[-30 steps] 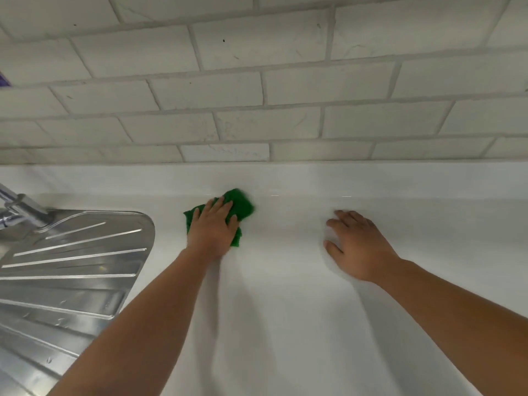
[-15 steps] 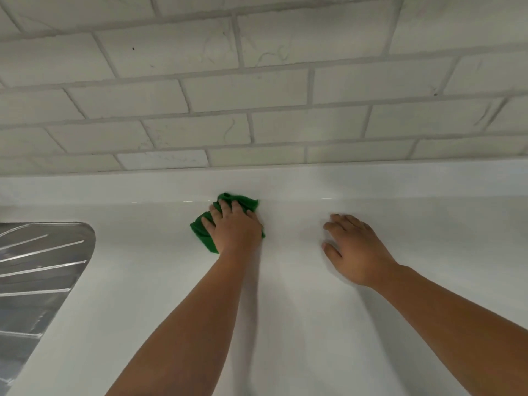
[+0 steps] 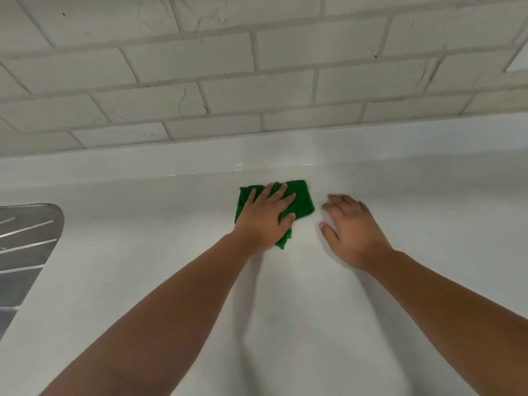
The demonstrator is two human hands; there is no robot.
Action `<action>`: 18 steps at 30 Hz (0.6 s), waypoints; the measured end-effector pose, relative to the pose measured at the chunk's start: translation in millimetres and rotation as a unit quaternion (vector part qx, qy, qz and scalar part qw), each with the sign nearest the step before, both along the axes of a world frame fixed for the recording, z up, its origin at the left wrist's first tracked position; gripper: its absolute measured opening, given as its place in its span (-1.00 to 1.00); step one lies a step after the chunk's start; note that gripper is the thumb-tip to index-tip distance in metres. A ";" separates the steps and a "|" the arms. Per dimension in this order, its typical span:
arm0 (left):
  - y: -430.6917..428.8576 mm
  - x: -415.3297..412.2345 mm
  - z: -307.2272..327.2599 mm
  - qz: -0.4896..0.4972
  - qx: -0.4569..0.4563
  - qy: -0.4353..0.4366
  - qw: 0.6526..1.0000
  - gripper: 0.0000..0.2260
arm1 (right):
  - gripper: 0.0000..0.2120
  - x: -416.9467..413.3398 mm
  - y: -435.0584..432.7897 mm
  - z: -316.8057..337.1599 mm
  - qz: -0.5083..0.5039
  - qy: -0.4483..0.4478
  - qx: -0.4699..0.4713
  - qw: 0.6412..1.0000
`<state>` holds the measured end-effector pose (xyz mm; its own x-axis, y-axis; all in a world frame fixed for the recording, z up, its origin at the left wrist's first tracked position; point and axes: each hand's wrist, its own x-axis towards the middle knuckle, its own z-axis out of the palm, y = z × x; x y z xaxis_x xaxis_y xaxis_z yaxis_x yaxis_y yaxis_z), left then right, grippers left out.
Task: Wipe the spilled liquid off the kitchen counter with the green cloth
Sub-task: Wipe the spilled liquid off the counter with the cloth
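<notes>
The straight fingers [image 3: 278,195] of the left hand [image 3: 264,221] are pressed flat on the green cloth [image 3: 303,202], spread beneath them on the white counter [image 3: 171,267], while the right hand [image 3: 353,232] is laid just beside, fingers relaxed.

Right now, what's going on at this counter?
A person is wiping a white kitchen counter. Their left hand presses flat on a green cloth near the back edge, below the tiled wall. Their right hand rests open on the bare counter just right of the cloth, not touching it. A steel drainboard shows at the far left. No liquid is plainly visible on the surface.
</notes>
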<state>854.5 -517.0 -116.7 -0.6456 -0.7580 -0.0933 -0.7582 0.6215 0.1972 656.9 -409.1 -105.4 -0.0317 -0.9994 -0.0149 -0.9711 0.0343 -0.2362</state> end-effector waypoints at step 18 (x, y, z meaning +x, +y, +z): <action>173.5 73.1 3.0 -0.034 -0.007 -0.020 0.999 -0.51 | -0.32 62.9 118.4 1.7 -0.014 0.013 0.035 0.999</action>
<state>927.6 -343.5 -113.6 -0.6918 -0.7138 -0.1089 -0.7210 0.6745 0.1587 719.8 -290.8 -103.6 -0.0601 -0.9948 -0.0828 -0.9753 0.0762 -0.2074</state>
